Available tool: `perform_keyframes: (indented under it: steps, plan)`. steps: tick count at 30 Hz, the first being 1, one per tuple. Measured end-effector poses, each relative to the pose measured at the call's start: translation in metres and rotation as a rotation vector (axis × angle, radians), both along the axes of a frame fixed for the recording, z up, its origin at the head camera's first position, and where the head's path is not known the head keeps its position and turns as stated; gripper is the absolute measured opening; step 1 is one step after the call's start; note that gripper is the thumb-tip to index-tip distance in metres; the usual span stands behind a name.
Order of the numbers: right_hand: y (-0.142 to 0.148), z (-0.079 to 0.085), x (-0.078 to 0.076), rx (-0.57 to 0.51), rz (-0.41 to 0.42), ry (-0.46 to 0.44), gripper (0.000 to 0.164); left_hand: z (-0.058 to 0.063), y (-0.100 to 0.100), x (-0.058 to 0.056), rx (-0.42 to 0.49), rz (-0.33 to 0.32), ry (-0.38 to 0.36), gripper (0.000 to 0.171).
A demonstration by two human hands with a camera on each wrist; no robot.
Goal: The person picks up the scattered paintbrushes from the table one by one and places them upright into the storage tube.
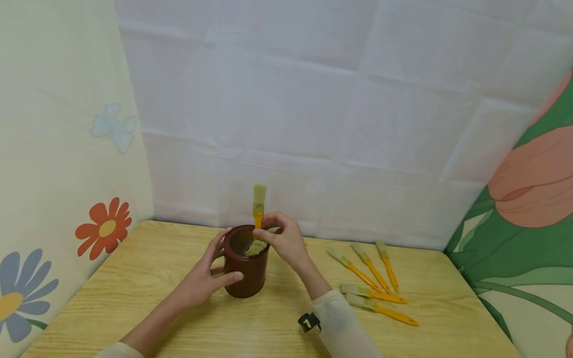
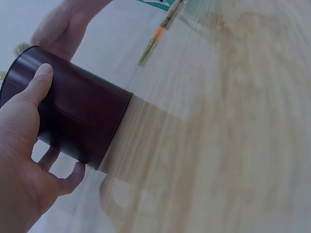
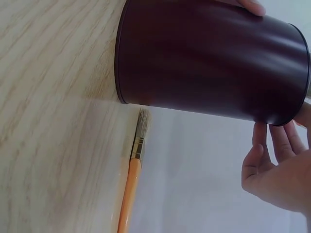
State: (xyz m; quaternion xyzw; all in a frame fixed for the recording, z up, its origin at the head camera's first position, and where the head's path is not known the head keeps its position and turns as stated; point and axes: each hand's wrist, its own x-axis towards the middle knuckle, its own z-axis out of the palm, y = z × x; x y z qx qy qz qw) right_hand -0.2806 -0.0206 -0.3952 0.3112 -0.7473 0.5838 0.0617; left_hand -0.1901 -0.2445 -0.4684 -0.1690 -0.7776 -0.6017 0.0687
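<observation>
A dark red-brown cylindrical container [image 1: 251,278] stands upright on the table, its mouth facing up. My left hand [image 1: 203,282] grips it from the left, thumb across the front and fingers round the far side. Between thumb and fingers, my right hand [image 1: 288,242] pinches the orange handle of a paintbrush [image 1: 259,196] above the mouth. The brush is upright, pale bristles on top, its handle's lower end hidden. Pale bristles [image 1: 256,248] show inside the container's mouth. In the right wrist view, another paintbrush [image 3: 129,187] with an orange handle lies beside the container.
Several orange-handled paintbrushes [image 1: 396,314] lie spread on the wooden table [image 1: 179,334] at the right. A white sheet [image 1: 286,109] hangs behind the table. Flower-patterned panels [image 1: 53,174] rise on both sides. A black device [image 1: 308,322] sits by the right sleeve.
</observation>
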Motion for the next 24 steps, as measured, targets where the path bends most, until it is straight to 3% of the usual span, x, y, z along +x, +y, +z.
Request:
perform_keyframes:
  steps: [10,18,24]
  plan:
    - [0.0032,-0.0032,-0.0036,-0.050,0.070,-0.071,0.023,-0.0009,-0.0005,-0.0016,-0.005,0.004,0.004,0.096]
    - [0.0037,-0.0052,-0.0056,-0.128,0.152,-0.227,0.028,-0.0014,-0.0002,-0.0011,-0.008,0.010,0.005,0.097]
    - [0.0059,-0.0047,-0.0033,-0.163,0.166,-0.276,0.027,-0.0015,0.0000,-0.0012,0.011,-0.006,-0.007,0.096]
